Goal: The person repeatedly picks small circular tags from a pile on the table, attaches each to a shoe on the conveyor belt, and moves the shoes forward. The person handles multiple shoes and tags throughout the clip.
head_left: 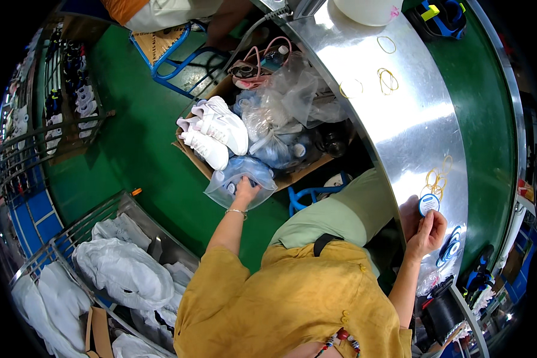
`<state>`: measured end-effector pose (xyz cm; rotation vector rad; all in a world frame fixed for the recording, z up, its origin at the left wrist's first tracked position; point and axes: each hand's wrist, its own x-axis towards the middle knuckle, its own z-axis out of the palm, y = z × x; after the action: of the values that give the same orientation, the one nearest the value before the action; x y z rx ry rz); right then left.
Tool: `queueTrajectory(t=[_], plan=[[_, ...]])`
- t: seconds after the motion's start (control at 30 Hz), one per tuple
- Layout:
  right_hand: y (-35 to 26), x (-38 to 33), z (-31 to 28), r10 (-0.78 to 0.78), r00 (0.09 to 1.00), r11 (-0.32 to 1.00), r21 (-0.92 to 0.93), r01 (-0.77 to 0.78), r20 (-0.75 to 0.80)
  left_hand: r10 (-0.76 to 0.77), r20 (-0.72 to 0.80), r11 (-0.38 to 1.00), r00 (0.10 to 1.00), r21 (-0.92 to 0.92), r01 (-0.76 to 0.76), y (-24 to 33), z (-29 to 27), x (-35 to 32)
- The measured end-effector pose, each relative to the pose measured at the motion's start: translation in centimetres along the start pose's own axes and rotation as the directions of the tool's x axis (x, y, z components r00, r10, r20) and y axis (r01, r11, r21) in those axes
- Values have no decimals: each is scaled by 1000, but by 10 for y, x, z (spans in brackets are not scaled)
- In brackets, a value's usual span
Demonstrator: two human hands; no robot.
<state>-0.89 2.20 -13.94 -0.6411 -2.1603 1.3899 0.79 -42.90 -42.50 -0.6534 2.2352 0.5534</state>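
My left hand (244, 194) is at a clear plastic bag (269, 186) with bluish contents, at the near corner of a cardboard box (307, 173). Its fingers close on the bag, their tips partly hidden by the film. Over the metal bench to the right, my right hand (428, 234) pinches a round blue-and-white tag (429, 205) between thumb and fingers. Yellow rubber bands (436, 182) lie just beyond the tag. Several similar round tags (450, 247) overlap beside my right hand. White sneakers (216, 131) rest on the box, next to more filled bags (274, 134).
The curved metal bench (409, 134) carries more loose bands and a white tub (369, 9). A blue-framed stool (176, 65) stands near another person (173, 13). At lower left, a metal rack cart (161, 230) holds white bundles (122, 268). Shoe racks (65, 101) stand far left.
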Motion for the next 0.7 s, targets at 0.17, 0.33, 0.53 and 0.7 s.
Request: queueTrajectory(t=[0.17,0.33,0.53,0.7], plan=[[-1,0,2,-31,1000,999,-39,30,-5,-49,13,998,999,-48,50,-2,11,3],[-1,0,6,-58,998,996,-72,56,-25,-156,51,986,987,72,152,26,-6,-9],[-1,0,2,-24,1000,998,-55,23,-4,-212,-36,977,977,-43,210,21,13,-8],[-1,1,2,-32,999,998,-53,32,7,-139,-121,990,983,-41,135,13,20,-16]])
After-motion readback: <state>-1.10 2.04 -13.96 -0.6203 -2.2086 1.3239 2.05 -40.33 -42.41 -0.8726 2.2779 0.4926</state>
